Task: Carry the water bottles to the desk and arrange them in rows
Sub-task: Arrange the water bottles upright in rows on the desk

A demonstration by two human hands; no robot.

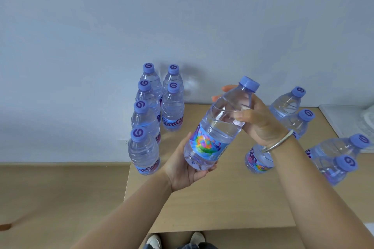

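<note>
My right hand (256, 119) curls round the shoulder of a clear, blue-capped bottle (219, 125) with a bright label, my left hand (187, 168) cupping its base — a firm two-handed grip. It hangs tilted above the surface (222, 198), between six upright bottles (150, 115) on the left and more on the right.

wall (101, 26): plain pale blue-grey, evenly lit | floor (50, 188): light wood | desk (222, 198): light wood top, standing against wall | socket (122, 142): low on wall
</note>
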